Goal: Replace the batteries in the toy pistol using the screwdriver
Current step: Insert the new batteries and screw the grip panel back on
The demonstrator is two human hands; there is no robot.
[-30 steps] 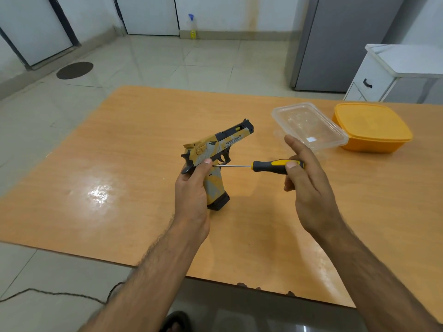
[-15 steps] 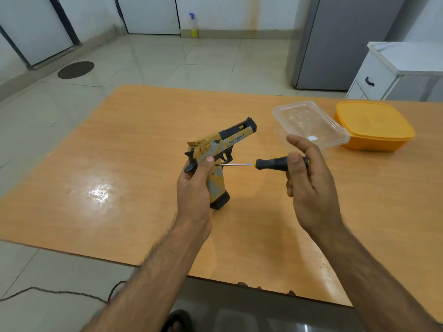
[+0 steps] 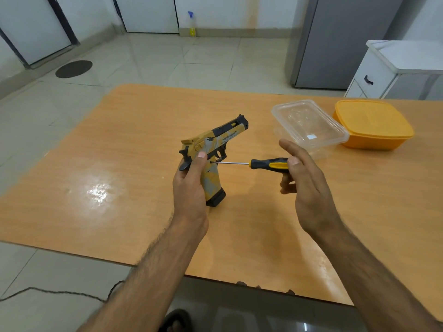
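While the toy pistol stands butt-down on the bench, the left hand wraps its grip round the handle, probably to keep it from twisting. The screwdriver lies level with its tip at the side of the frame, where I'd guess a cover screw sits. The right hand pinches the handle's end in thumb and fingertips, index finger lifted. Clear tub and orange box sit beyond.

A glossy orange wood-grain bench stands on pale glossy floor tiles; a grey metal refrigerator and white drawer cabinet stand behind, white walls beyond.
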